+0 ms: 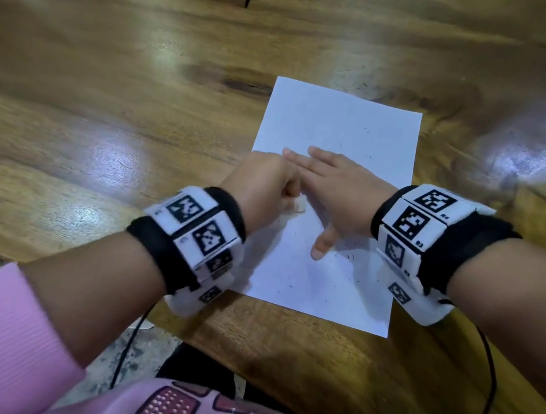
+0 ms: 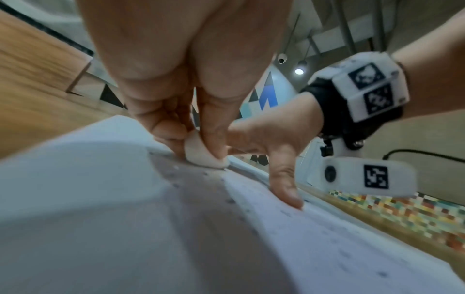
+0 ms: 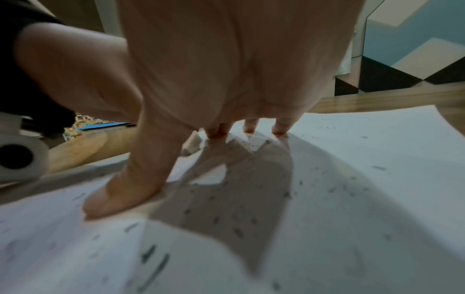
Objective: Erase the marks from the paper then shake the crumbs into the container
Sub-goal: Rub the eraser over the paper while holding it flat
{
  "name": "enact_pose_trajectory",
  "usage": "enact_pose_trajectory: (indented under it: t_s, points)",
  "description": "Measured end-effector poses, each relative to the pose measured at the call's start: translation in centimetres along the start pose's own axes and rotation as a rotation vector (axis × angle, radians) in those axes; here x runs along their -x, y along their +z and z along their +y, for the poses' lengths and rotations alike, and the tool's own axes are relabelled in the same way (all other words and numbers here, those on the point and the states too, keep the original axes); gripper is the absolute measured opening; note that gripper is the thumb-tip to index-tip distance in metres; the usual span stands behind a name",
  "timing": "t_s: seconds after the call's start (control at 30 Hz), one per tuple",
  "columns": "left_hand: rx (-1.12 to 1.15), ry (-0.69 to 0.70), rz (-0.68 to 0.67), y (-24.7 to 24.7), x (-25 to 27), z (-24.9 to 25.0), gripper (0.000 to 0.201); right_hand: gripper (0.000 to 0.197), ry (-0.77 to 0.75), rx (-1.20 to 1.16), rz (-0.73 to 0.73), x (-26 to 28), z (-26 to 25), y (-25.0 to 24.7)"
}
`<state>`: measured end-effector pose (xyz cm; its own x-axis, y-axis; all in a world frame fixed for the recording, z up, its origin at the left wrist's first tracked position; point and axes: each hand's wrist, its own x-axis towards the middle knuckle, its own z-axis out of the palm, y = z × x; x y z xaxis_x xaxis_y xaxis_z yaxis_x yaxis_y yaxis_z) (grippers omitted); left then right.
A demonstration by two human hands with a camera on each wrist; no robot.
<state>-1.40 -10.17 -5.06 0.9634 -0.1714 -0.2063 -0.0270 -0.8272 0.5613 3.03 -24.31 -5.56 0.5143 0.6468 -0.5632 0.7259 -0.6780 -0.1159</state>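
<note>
Paper (image 1: pixel 340 139) lay flat on the wooden table (image 1: pixel 108 86) near its front edge in the head view, dotted with dark eraser crumbs (image 1: pixel 349 257); no container was in view. The left hand (image 1: pixel 260 185) was curled tight at the sheet's left edge, and the right hand (image 1: pixel 335 186) lay spread on the sheet, fingers straight, thumb splayed toward the person. Left wrist view: thumb and fingers pinched a small white eraser (image 2: pixel 203 155), its lower edge touching the paper (image 2: pixel 327 238); the right hand's thumb (image 2: pixel 284 187) pressed down just beside it. Right wrist view: straight fingertips (image 3: pixel 249 126) and thumb (image 3: pixel 120 197) pinned the sheet, crumbs (image 3: pixel 236 231) scattered all round them. Judgement: the sheet looked thin, light and limp, likely to buckle or crease under rubbing unless held down close to the eraser. For shaking, taking both long edges and bowing it into a trough would probably keep the loose crumbs from sliding off.
</note>
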Motion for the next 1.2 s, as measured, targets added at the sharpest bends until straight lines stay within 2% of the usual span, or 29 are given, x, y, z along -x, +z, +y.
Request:
enact_pose_trajectory:
  t_s: [0.07,0.17,0.23,0.27,0.3,0.4,0.47,0.53,0.6,0.7,0.83,0.9,1.0,1.1,1.13,1.2]
  points:
    - [-0.010,0.004,-0.032,0.6,0.2,0.1,0.004,0.137,-0.001,-0.019,-0.005,0.0,0.1,0.0]
    - [-0.013,0.117,-0.150,1.0,4.1,-1.0,0.019,0.137,-0.002,-0.017,-0.006,0.1,0.2,0.1]
    - [0.013,0.133,-0.260,1.0,6.5,-1.5,0.021,0.136,0.001,-0.014,-0.016,0.1,0.2,0.0]
    - [0.042,0.119,-0.274,0.8,6.7,-1.7,0.019,0.136,0.003,-0.013,-0.019,0.1,0.2,0.0]
    - [0.067,0.092,-0.242,0.6,6.2,-1.9,0.016,0.136,0.003,-0.013,-0.018,0.1,0.1,0.0]
    - [0.035,0.029,-0.015,-0.8,2.4,-1.9,0.013,0.136,0.004,-0.004,-0.005,0.0,-0.1,-0.1]
    - [-0.024,0.041,0.033,-1.0,1.2,-2.0,0.012,0.134,0.004,0.009,-0.019,0.0,-0.3,-0.2]
    - [-0.037,0.079,-0.005,-0.6,2.8,-2.7,0.015,0.134,0.008,0.007,-0.030,-0.1,-0.3,-0.3]
    - [-0.005,0.112,-0.107,-0.4,6.0,-3.4,0.023,0.134,0.012,-0.004,-0.041,-0.1,-0.3,-0.3]
    - [0.030,0.077,-0.218,-0.6,7.5,-4.1,0.023,0.134,0.018,-0.011,-0.050,0.0,-0.3,-0.3]
    - [-0.021,0.055,-0.004,-1.5,2.5,-3.0,0.016,0.134,0.019,-0.009,-0.047,-0.1,-0.2,-0.2]
    - [-0.020,0.040,0.038,-1.2,1.8,-2.8,0.017,0.134,0.018,-0.003,-0.046,-0.1,-0.3,-0.1]
    - [0.022,0.032,-0.030,-0.6,5.5,-3.5,0.025,0.134,0.019,-0.003,-0.049,0.0,-0.2,-0.2]
    - [0.081,-0.016,-0.171,-0.6,8.8,-3.9,0.021,0.133,0.018,0.002,-0.056,0.0,-0.2,-0.3]
    - [0.101,-0.027,-0.186,-0.7,8.6,-3.8,0.022,0.133,0.019,0.003,-0.055,0.0,-0.3,-0.3]
    - [0.086,-0.024,-0.120,-1.2,6.4,-3.3,0.016,0.133,0.021,-0.002,-0.051,0.0,-0.3,-0.3]
